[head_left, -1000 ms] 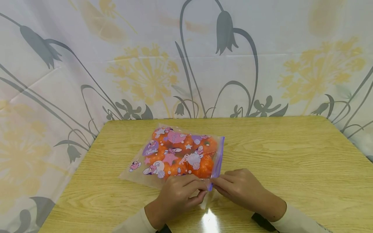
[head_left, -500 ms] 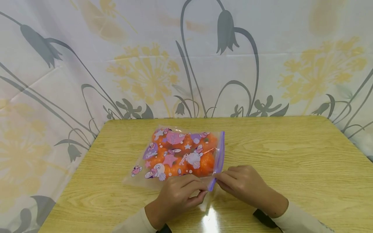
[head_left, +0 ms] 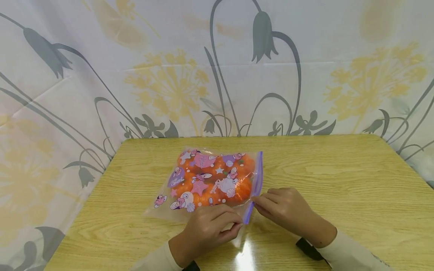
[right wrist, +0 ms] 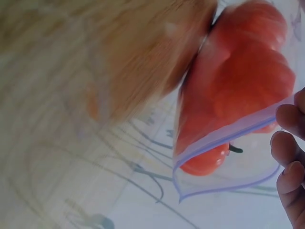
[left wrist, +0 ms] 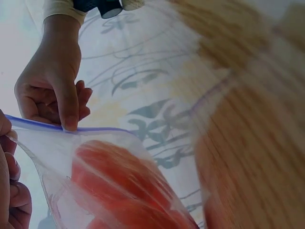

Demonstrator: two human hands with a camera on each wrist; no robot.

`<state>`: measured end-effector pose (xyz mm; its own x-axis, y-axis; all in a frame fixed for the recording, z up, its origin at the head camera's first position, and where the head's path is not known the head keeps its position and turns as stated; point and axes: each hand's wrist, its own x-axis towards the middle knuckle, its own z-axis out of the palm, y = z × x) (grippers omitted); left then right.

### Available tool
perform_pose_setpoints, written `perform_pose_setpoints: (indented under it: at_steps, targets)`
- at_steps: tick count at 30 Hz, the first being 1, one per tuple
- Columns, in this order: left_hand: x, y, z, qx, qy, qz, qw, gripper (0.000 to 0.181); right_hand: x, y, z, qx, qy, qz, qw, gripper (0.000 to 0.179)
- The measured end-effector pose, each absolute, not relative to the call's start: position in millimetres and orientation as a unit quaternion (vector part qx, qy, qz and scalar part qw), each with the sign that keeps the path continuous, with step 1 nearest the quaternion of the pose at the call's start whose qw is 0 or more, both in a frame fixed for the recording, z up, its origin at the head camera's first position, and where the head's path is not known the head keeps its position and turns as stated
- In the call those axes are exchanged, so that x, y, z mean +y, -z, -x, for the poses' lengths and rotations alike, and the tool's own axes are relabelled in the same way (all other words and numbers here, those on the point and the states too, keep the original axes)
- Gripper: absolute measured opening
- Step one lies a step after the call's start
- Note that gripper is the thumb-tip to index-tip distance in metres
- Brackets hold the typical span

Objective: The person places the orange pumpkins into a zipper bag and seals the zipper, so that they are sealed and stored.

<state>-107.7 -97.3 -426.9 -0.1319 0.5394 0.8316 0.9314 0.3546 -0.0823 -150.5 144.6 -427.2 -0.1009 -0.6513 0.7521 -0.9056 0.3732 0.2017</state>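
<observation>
A clear zip bag [head_left: 200, 186] printed with pink and purple cartoon shapes lies on the table. Several orange-red round fruits or vegetables [right wrist: 252, 76] fill it; one shows a green stem in the right wrist view. Its purple zip strip [head_left: 259, 177] runs along the right end. My left hand [head_left: 210, 229] pinches the bag's near corner at the strip's lower end. A little farther up, my right hand [head_left: 288, 210] pinches the strip between thumb and fingers. In the right wrist view the strip's two edges stand apart at the far end.
The bag rests on a wood-grain table [head_left: 339, 180]. Behind it hangs a pale cloth [head_left: 230, 75] with grey and yellow flowers, close to the table's back edge. Light glares off the table's near part.
My right hand has slid a short way up the zip strip, away from the left hand. The bag's strip end has straightened slightly. My left hand has stayed at the corner.
</observation>
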Motion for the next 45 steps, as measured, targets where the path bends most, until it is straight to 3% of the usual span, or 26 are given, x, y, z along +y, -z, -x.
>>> perform_pose_setpoints:
  at_steps: [20,30,34,39,45]
  targets:
    - [-98.5,422.8,102.7,-0.706,0.229,0.513,0.431,0.019,145.2,426.9,159.1,-0.738,-0.146,-0.519,0.405,0.029]
    - [-97.1,428.1,102.5,-0.763,0.175,0.459,0.42,0.013,143.8,424.9,160.2,-0.747,-0.153,-0.517,0.39,0.028]
    - [-96.1,429.8,101.5,-0.772,0.175,0.453,0.409,0.029,144.1,426.9,159.2,-0.747,-0.157,-0.522,0.381,0.026]
    - [-94.6,430.0,100.3,-0.758,0.195,0.467,0.412,0.014,144.3,428.4,157.2,-0.755,-0.152,-0.523,0.365,0.03]
    - [-92.7,429.0,100.0,-0.744,0.197,0.477,0.424,0.017,143.7,427.8,156.7,-0.742,-0.147,-0.533,0.379,0.035]
